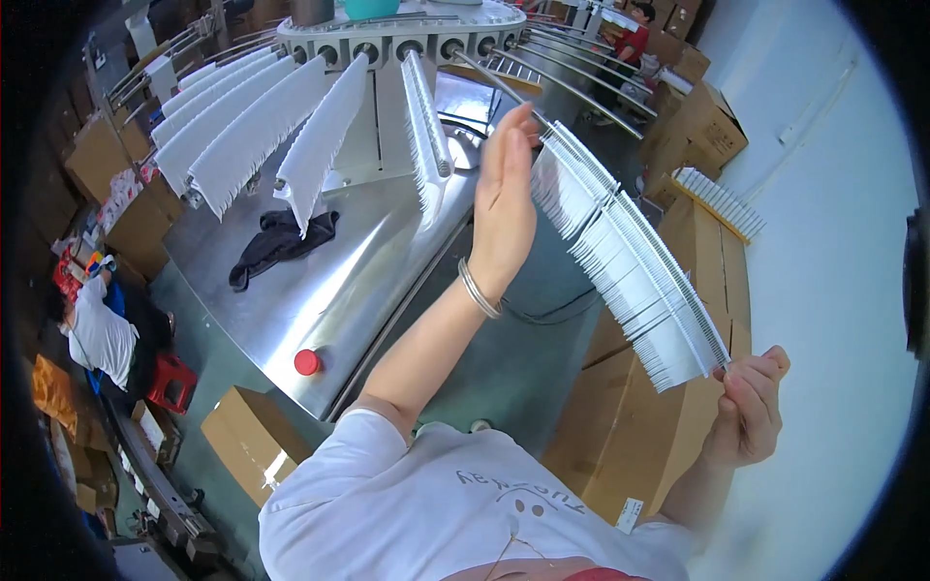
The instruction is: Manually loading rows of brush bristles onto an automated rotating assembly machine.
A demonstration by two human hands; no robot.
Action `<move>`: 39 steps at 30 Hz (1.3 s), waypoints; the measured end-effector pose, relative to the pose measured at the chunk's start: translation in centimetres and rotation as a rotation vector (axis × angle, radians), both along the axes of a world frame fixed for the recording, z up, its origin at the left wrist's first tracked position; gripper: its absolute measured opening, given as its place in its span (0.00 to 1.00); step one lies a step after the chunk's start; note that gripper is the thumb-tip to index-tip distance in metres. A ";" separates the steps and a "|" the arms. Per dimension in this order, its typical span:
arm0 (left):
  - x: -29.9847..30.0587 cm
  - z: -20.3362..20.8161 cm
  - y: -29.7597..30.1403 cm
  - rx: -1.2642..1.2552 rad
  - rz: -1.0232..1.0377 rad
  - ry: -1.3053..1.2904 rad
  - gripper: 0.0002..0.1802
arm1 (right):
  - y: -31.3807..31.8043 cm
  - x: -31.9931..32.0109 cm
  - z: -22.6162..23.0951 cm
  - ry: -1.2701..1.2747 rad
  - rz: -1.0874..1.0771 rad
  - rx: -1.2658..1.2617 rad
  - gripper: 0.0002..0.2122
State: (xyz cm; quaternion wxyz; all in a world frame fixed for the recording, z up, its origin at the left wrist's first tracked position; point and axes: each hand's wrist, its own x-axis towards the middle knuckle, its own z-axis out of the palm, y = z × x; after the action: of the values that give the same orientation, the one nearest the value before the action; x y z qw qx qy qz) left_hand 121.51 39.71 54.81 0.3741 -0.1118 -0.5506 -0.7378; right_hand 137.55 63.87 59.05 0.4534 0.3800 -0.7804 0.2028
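At the left, beyond the table (358,281), a co-worker (102,334) was by a red stool (174,382). Right of there, white rows (257,121) hung on several rods at the left of the hub (387,48); those rods, by the look of them, counted as done. A dark cloth (281,250) and, nearer, a red button (307,362) showed on the table below. Another loaded rod (421,136) stood out from the hub's near side.

Just right of it, the person's left hand (506,198) was raised, its fingers straight and together; whether the tips gripped the rod behind them could not be told. Beyond the hand, the held row (635,257) slanted from near the hub down to the right, seemingly in line with that rod. This one looked half done, though whether it was going on or coming off was unclear.

Farther right, the bare rods (620,123) carried no white pieces and seemed left to do. A rack (717,203) of white pieces lay on a box (712,281). At the near right, the right hand (748,412) had thumb and fingers clamped on the held row's near end.
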 end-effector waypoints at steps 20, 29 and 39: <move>0.3 0.4 0.3 -0.401 0.394 0.233 0.16 | -1.0 -0.9 -0.4 -0.072 0.001 -0.015 0.10; -0.2 3.0 -1.2 -0.779 0.032 0.395 0.15 | -1.1 -1.1 -0.2 -0.058 -0.011 -0.012 0.09; -0.6 3.5 -1.9 -0.744 -0.106 0.392 0.16 | -1.1 -0.9 -0.1 -0.070 -0.022 -0.021 0.09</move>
State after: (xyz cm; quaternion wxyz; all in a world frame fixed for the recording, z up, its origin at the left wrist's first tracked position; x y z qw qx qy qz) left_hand 120.95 37.79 58.34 0.3674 -0.4058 -0.6912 -0.4717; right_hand 136.61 62.74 58.93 0.4317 0.3593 -0.7978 0.2190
